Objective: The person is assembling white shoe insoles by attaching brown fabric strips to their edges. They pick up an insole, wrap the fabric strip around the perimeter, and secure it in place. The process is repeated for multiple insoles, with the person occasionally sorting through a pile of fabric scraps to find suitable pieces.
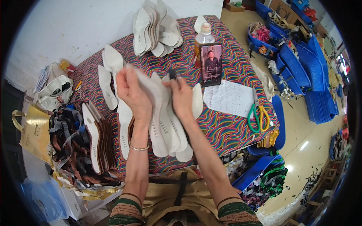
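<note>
In the middle of the patterned table lies a fanned stack of pale insoles [162, 130], printed near their heels. Over this stack my left hand [132, 90] is closed on a pale insole [141, 78], which is smeared by motion. My right hand [181, 97] is closed round a small black object [172, 74] at the stack's far end; its kind is hard to make out. To the left lie more pale insoles [108, 88]. Another one [197, 101] shows just right of my right wrist.
Larger insole piles [142, 32] stand by the wall. A phone [211, 64] leans on a bottle [204, 37]; beside them are a paper sheet [230, 98] and scissors [258, 117]. Brown-edged insoles [98, 137] stand at left near fabric scraps [68, 135]. Blue bins [298, 71] line the right floor.
</note>
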{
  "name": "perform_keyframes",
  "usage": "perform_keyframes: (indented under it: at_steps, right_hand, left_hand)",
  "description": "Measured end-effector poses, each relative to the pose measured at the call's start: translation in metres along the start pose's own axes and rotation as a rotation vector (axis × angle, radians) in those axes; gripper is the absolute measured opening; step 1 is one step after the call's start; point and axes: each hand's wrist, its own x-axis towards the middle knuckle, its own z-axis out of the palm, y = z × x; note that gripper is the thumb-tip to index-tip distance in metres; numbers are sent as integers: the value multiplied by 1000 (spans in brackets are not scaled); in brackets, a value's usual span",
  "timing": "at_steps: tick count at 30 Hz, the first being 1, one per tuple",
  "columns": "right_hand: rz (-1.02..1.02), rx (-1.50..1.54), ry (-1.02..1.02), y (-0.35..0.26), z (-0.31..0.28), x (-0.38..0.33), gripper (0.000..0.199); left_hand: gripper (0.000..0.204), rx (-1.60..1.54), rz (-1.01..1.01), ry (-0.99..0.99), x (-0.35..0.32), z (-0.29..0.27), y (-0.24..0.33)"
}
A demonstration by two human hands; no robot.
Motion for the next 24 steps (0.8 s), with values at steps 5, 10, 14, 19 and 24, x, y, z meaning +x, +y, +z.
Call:
perform_keyframes:
  at_steps: [5,10,14,19,24]
  right_hand:
    - [68,134,-42,-9,-12,1,22]
    - [-2,207,-23,-5,0,-12,19]
    - [-43,227,5,-7,-1,-15,20]
    - [102,678,96,-41,-30,-31,21]
    - [-139,315,217,-124,-127,-103,26]
  left_hand:
    - [19,140,2,-176,6,11,34]
    - [53,165,-297,-487,-18,-22,53]
    - [49,67,-445,-375,-30,-54,53]
    - [21,-449,-654,-296,-62,-81,68]
    - [22,-305,-884,-209,-109,-86,89]
